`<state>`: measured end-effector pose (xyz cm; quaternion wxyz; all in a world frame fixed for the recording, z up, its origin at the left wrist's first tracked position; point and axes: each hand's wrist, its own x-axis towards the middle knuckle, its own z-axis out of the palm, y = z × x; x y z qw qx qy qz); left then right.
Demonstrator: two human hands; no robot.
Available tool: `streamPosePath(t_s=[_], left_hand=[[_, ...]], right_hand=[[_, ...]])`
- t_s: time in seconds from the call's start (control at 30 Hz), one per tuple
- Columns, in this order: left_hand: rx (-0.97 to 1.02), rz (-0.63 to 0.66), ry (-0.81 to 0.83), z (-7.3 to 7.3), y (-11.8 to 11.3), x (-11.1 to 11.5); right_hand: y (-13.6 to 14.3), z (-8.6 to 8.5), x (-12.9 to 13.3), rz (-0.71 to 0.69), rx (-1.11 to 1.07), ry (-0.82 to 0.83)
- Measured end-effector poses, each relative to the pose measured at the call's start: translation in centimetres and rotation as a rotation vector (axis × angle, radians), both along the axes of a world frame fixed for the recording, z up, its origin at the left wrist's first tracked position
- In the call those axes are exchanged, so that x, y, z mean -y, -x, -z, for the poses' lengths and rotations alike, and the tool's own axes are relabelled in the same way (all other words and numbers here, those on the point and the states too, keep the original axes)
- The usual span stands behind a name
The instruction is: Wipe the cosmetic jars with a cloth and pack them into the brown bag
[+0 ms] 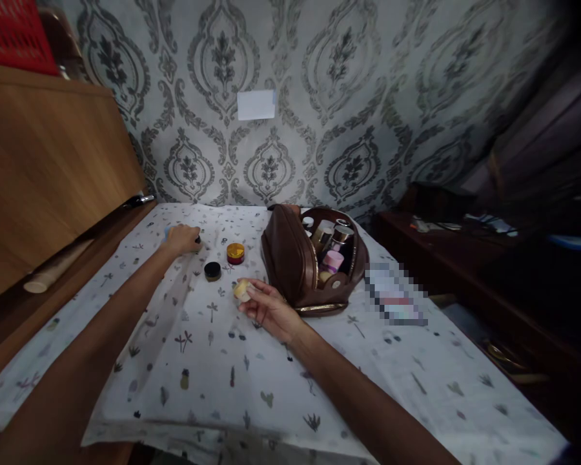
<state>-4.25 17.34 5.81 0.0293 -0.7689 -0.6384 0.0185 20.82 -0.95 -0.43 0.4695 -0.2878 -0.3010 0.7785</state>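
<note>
Right hand (266, 309) pinched a small cream jar (242, 289) at table (416, 381) centre, near the brown pouch (290, 258) | left hand (181, 239) closed on a dark-tipped item far left | jar looked light, rigid, smooth; grip its sides.

pouch (290, 258) on cloth (213, 387) | two jars (235, 253) left of pouch | bottles (332, 242) inside pouch

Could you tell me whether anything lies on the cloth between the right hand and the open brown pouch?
Nothing visible does. The right hand, holding a small pale round item in its fingers, rests right beside the brown pouch. The red jar and black lid lie off to the left.
</note>
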Motion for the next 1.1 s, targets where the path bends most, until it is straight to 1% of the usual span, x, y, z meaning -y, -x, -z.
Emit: streamPosePath(t_s=[0.1, 0.2, 0.27, 0.37, 0.5, 0.6, 0.7, 0.8, 0.9, 1.0, 1.1], left_hand=[[0.099, 0.083, 0.054, 0.1, 0.1, -0.7], [0.177, 0.184, 0.087, 0.7, -0.5, -0.7], [0.196, 0.203, 0.084, 0.9, -0.8, -0.4], [0.185, 0.147, 0.026, 0.5, -0.1, 0.2], [0.107, -0.008, -0.050, -1.0, 3.0, 1.0], [0.046, -0.038, 0.006, -1.4, 5.4, 1.6], [0.002, -0.014, 0.079, -0.9, 6.6, 2.1], [-0.030, -0.030, 0.081, -0.3, 6.8, 2.4], [-0.015, -0.056, 0.049, -0.1, 6.5, 2.5], [0.039, -0.069, 0.023, 0.0, 6.2, 2.4], [0.139, -0.064, 0.035, 0.5, 6.1, 2.4]], right_hand=[[0.1, 0.0, 0.0, -0.017, -0.009, -0.014], [0.1, 0.0, 0.0, -0.025, -0.007, -0.024], [0.1, -0.1, 0.0, -0.016, 0.001, -0.020], [0.0, -0.2, 0.0, -0.001, 0.006, -0.020], [-0.1, -0.2, 0.1, -0.010, 0.000, -0.026], [0.0, -0.1, 0.1, -0.014, 0.002, -0.019], [0.1, -0.1, 0.0, -0.016, 0.003, -0.013], [0.0, -0.1, 0.0, -0.018, 0.008, -0.019], [-0.1, -0.1, 0.0, -0.008, 0.011, -0.021], [-0.1, -0.2, -0.1, -0.003, -0.007, -0.023], [-0.1, -0.3, 0.0, -0.005, -0.018, -0.023]])
